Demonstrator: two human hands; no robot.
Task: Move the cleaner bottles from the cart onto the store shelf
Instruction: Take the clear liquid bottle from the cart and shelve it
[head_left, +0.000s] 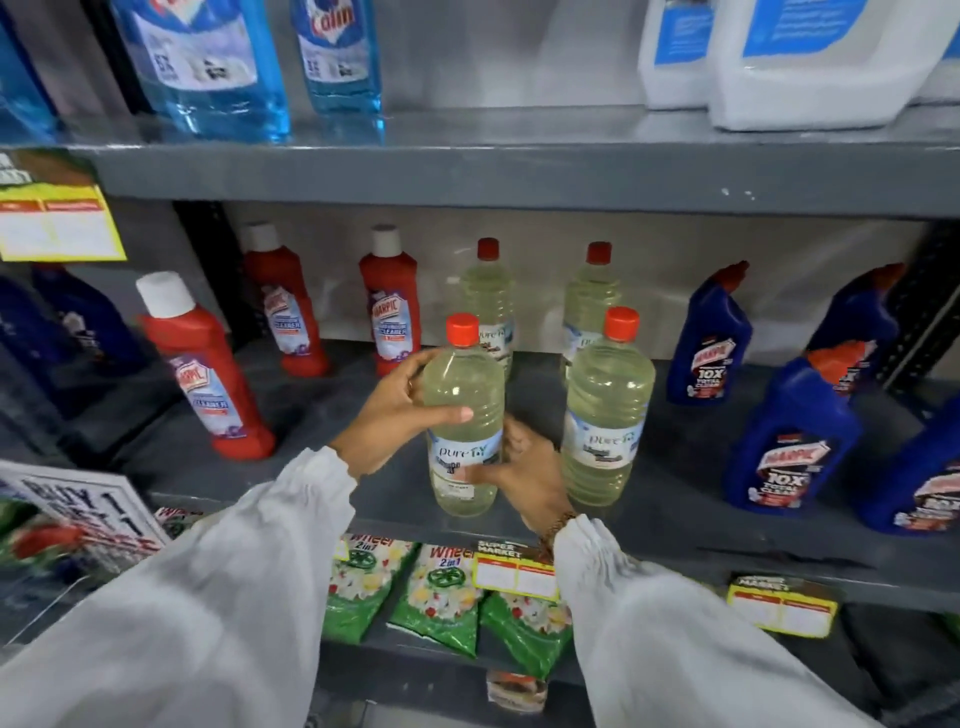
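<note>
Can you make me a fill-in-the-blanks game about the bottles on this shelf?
1. The clear bottle held by both hands has a ____ cap.
2. The left hand grips it above the ____ hand.
3. The red bottles have ____ caps.
4. The bags under the shelf are ____.

Answers: red, right, white, green

Clear glossy plastic bottle (465, 415), matt grey metal shelf (675, 509), white cloth sleeve (208, 597)

Left hand (400, 410) fingers wrapped in a grip, right hand (530, 478) cupped low
</note>
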